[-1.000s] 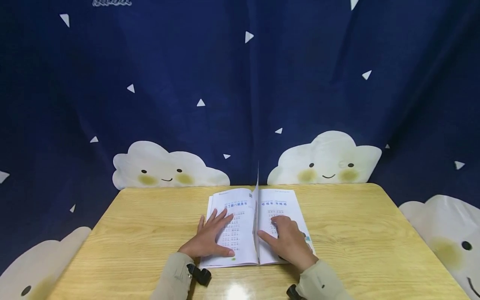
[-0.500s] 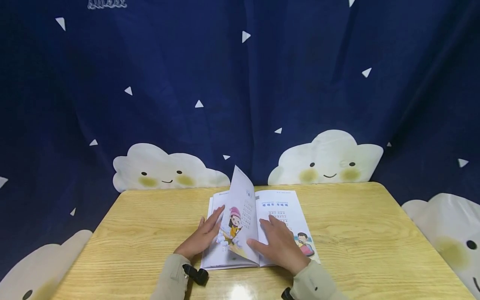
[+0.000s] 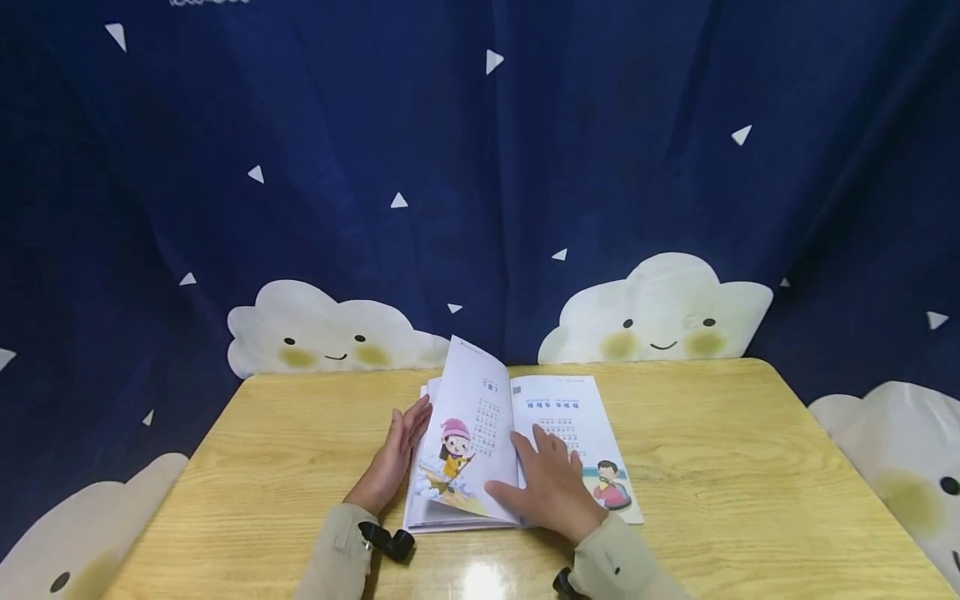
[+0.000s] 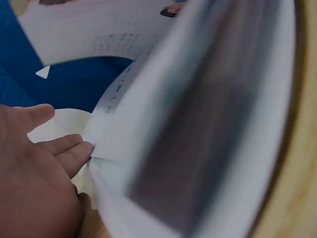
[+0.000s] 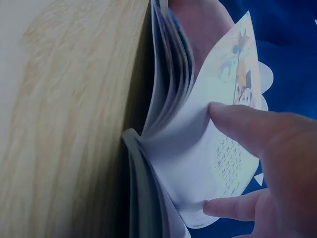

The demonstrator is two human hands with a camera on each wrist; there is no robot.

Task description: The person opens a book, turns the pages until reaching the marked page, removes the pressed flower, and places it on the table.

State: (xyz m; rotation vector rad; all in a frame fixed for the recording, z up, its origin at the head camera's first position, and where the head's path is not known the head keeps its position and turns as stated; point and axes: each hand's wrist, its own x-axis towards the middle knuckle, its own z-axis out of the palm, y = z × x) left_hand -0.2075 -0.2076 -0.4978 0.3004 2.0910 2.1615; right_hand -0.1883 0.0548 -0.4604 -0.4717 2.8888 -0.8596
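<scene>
1. Curtain [image 3: 375, 125], dark blue with smiling clouds; beyond the fingertips of both hands.
2. Tabletop [image 3: 300, 450], pale wood; below the fingers, carrying the book.
3. Book [image 3: 551, 408], spread at its spine; between and under the two hands, apparently laid there so both can reach its pages.
4. Raised page [image 3: 476, 417]; right of the left fingers, left of most right fingers. Leans further left than in the earlier frame.
5. Right hand [image 3: 555, 492]; fingers spread apart, thumb and a fingertip touching the pages near the spine, seemingly to steady them.
6. Left hand [image 3: 393, 458]; fingers straight, close together, fingertips at the page's outer edge, perhaps guiding it. Now further left than before.
7. Printed girl [image 3: 453, 446], pink-hatted; on the raised page, right of the left fingers.
</scene>
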